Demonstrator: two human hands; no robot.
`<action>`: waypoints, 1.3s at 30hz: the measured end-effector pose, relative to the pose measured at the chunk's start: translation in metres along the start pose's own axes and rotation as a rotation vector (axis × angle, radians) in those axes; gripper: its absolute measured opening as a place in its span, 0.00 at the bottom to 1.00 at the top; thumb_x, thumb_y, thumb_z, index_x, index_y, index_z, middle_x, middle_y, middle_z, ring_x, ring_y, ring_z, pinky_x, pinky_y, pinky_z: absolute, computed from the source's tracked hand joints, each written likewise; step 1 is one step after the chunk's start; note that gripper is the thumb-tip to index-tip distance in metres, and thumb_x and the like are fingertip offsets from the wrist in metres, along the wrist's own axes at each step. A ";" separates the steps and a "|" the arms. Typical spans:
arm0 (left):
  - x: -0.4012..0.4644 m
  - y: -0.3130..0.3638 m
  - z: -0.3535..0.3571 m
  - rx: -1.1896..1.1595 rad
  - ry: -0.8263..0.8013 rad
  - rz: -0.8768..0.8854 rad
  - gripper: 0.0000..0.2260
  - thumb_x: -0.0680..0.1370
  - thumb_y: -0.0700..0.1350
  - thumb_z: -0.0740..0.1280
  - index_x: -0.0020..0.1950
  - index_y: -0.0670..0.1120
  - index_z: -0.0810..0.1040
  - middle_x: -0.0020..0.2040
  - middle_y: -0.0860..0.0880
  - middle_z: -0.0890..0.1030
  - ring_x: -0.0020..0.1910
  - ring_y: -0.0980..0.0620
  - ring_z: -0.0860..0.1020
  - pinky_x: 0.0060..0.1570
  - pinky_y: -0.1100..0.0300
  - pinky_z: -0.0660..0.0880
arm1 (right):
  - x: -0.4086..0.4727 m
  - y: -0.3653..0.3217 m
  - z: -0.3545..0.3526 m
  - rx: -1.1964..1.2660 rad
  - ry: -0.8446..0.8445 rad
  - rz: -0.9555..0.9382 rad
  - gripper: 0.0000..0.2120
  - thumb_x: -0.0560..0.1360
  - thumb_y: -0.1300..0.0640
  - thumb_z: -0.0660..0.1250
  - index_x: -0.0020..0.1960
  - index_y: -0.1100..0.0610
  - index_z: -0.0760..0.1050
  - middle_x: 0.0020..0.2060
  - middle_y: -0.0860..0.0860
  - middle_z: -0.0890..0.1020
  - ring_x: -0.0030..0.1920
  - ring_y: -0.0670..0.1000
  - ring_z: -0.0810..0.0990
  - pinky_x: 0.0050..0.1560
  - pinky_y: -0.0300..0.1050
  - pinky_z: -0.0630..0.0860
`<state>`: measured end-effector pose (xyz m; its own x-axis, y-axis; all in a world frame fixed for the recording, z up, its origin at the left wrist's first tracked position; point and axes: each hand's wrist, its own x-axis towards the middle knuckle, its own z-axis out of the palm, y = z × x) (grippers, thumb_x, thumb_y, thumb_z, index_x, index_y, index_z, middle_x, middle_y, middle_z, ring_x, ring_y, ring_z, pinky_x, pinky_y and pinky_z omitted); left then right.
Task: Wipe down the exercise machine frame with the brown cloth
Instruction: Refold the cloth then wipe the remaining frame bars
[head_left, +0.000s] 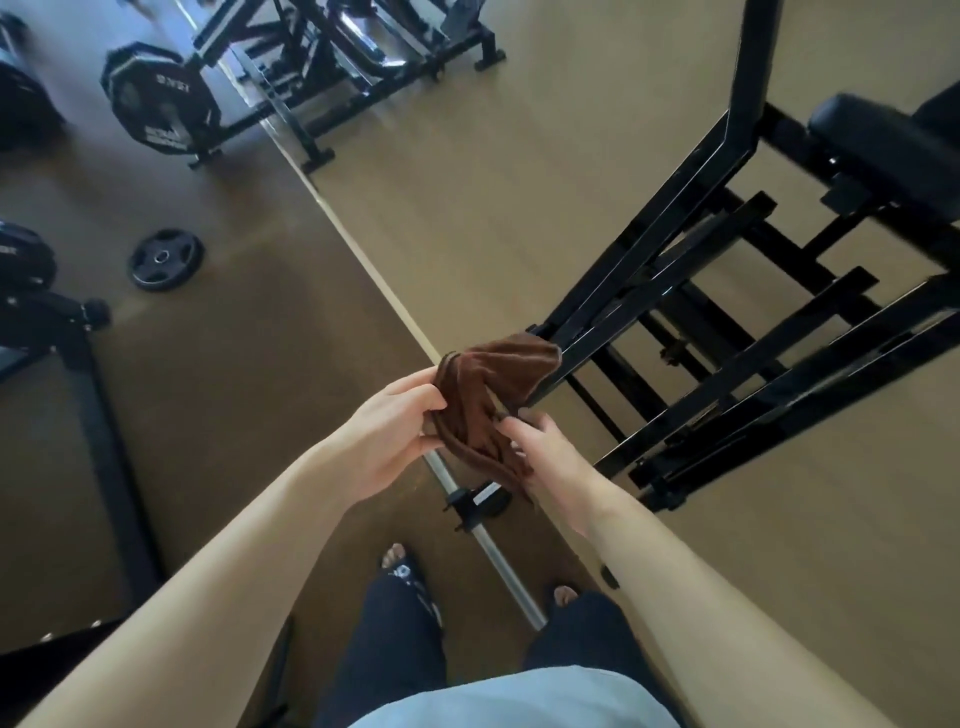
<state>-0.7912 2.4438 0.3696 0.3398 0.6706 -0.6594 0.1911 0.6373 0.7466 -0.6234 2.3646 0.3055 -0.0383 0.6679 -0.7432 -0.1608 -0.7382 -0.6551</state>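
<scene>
Cloth first — the brown cloth (485, 395) is bunched between my two hands, my left hand (395, 431) pinching its near-left edge, my right hand (540, 452) curled round its trailing folds. The black machine frame (649, 249) lies just ahead and to my right, its slanted bars running up and away — my right hand is nearer.

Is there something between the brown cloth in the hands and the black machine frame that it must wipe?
Nothing visible. The bunched brown cloth, held by the left hand and right hand, already overlaps the near end of the black metal machine frame.
</scene>
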 end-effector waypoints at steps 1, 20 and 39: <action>0.008 0.005 -0.009 0.002 -0.003 0.004 0.23 0.80 0.32 0.55 0.64 0.49 0.83 0.60 0.43 0.85 0.56 0.44 0.83 0.55 0.53 0.80 | 0.009 -0.006 0.004 -0.040 0.027 -0.005 0.43 0.68 0.34 0.68 0.78 0.47 0.62 0.67 0.52 0.79 0.67 0.56 0.78 0.73 0.60 0.69; 0.197 0.135 -0.340 0.853 0.157 0.042 0.22 0.80 0.36 0.53 0.71 0.55 0.67 0.55 0.49 0.77 0.38 0.54 0.77 0.28 0.62 0.68 | 0.195 -0.155 0.200 0.373 0.783 -0.209 0.10 0.73 0.63 0.75 0.49 0.49 0.85 0.46 0.47 0.86 0.56 0.54 0.83 0.58 0.49 0.80; 0.336 0.264 -0.380 1.552 -0.118 0.270 0.11 0.80 0.49 0.65 0.40 0.49 0.81 0.42 0.57 0.81 0.46 0.56 0.79 0.36 0.66 0.73 | 0.290 -0.261 0.180 -0.496 0.592 -0.078 0.15 0.74 0.56 0.70 0.33 0.56 0.68 0.33 0.50 0.76 0.37 0.52 0.75 0.39 0.49 0.71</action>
<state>-0.9764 2.9823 0.3116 0.5713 0.6159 -0.5425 0.8089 -0.5345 0.2451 -0.7698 2.7678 0.2854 0.5105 0.6614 -0.5495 0.3245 -0.7400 -0.5892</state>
